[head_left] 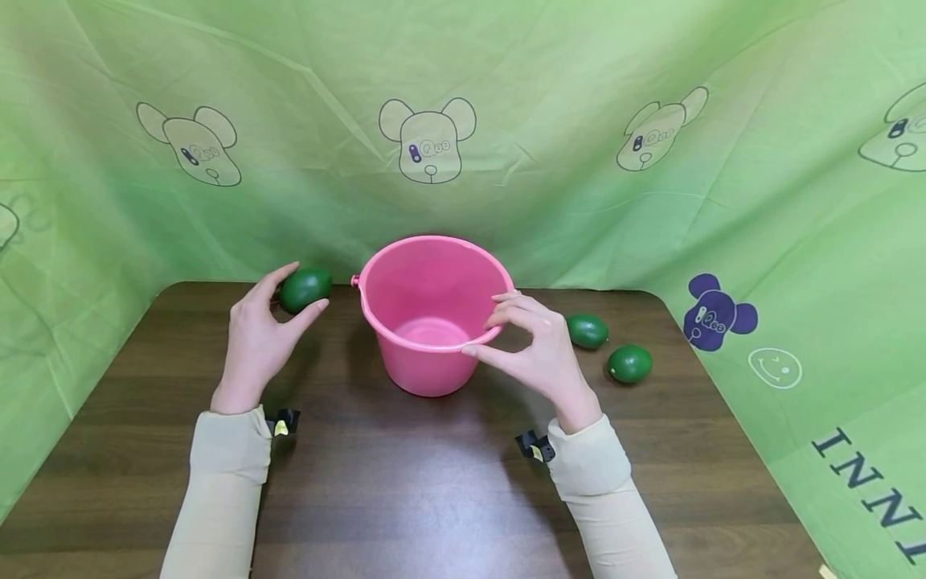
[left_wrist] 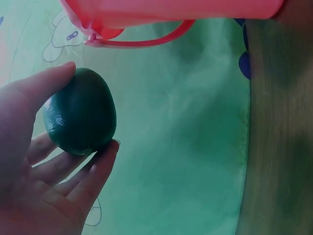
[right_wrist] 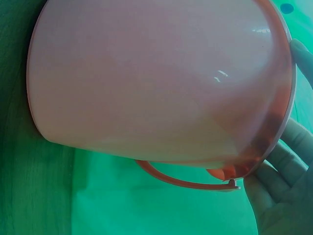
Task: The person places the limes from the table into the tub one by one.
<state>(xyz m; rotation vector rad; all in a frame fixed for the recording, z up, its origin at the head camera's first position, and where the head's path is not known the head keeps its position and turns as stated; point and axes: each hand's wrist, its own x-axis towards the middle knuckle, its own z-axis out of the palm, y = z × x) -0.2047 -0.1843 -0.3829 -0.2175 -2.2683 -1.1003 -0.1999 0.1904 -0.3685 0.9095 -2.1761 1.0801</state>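
Observation:
A pink bucket (head_left: pixel 434 366) stands upright near the back of the table, its handle (left_wrist: pixel 146 43) hanging on the far side. My left hand (head_left: pixel 256 334) grips a dark green lime (head_left: pixel 305 290) between thumb and fingers, raised above the table just left of the bucket. The left wrist view shows this lime (left_wrist: pixel 80 112) apart from the bucket. My right hand (head_left: pixel 535 346) holds the bucket's rim at its right front, thumb outside and fingers around the edge. Two more limes, one farther back (head_left: pixel 587 331) and one nearer (head_left: pixel 630 364), lie right of that hand.
The brown wooden table (head_left: pixel 405 498) has rounded back corners. A green cloth (head_left: pixel 535 209) printed with bear heads hangs behind it and along both sides. Dark wrist cameras sit at both cuffs, the left one (head_left: pixel 287 421) and the right one (head_left: pixel 534 445).

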